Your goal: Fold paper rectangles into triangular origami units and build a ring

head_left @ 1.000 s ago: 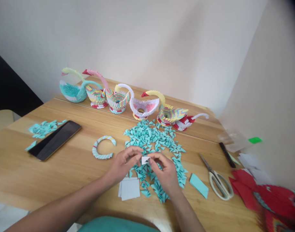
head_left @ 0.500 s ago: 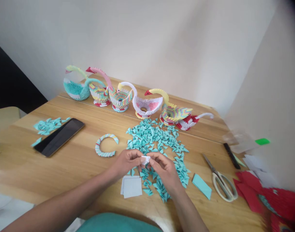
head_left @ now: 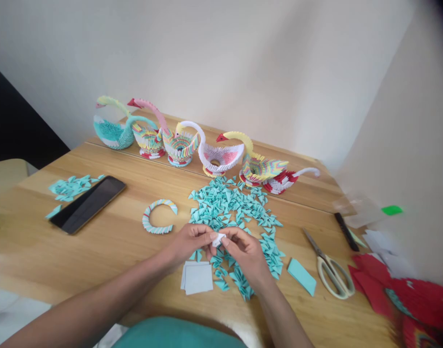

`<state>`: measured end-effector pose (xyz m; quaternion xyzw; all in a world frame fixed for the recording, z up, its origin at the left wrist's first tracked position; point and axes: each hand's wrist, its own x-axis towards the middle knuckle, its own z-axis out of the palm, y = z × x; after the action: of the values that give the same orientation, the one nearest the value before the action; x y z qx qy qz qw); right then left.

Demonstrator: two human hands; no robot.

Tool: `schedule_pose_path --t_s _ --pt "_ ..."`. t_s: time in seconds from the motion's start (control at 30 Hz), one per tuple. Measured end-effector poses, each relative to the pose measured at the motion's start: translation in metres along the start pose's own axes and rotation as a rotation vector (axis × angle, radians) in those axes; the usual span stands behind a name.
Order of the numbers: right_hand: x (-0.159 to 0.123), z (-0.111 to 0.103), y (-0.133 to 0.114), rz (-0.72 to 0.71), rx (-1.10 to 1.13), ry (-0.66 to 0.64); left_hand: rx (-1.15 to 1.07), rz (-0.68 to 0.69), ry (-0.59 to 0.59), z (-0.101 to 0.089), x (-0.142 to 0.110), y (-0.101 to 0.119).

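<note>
Between my two hands is a small piece of folded white paper, pinched at its left side by my left hand and at its right side by my right hand. Both hands are closed, thumbs pressed on the paper. Beneath and beyond them spreads a heap of folded turquoise paper triangles. A small stack of white paper squares lies just below my left hand. Left of the heap rests a curved striped piece of interlocked paper, shaped like an open ring.
Several folded-paper swans line the table's back. At left are a phone and more turquoise pieces. To the right lie turquoise paper strips, scissors, a black cutter-like object and red paper.
The white paper has tilted slightly and shows a more pointed outline between my fingertips. Both hands stay in nearly the same place. The whole view has shifted a little.
</note>
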<state>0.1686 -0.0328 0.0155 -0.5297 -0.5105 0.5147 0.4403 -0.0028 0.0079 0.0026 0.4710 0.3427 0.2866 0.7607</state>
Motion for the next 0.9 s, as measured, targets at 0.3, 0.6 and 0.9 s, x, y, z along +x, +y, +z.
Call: schedule_pose_path --t_s 0.3,0.6,0.9 --pt "0.0008 0.0017 -0.0032 -0.014 -0.026 0.026 0.014 0.012 -0.02 -0.001 0.0006 0.0007" --pt "-0.0002 0.0007 0.0001 -0.043 -0.04 0.026 -0.026 0.013 -0.038 -0.0023 0.0018 -0.0036" --pt "0.0006 0.001 0.0022 -0.087 -0.098 0.035 0.051 0.029 -0.013 -0.0006 0.001 -0.0004"
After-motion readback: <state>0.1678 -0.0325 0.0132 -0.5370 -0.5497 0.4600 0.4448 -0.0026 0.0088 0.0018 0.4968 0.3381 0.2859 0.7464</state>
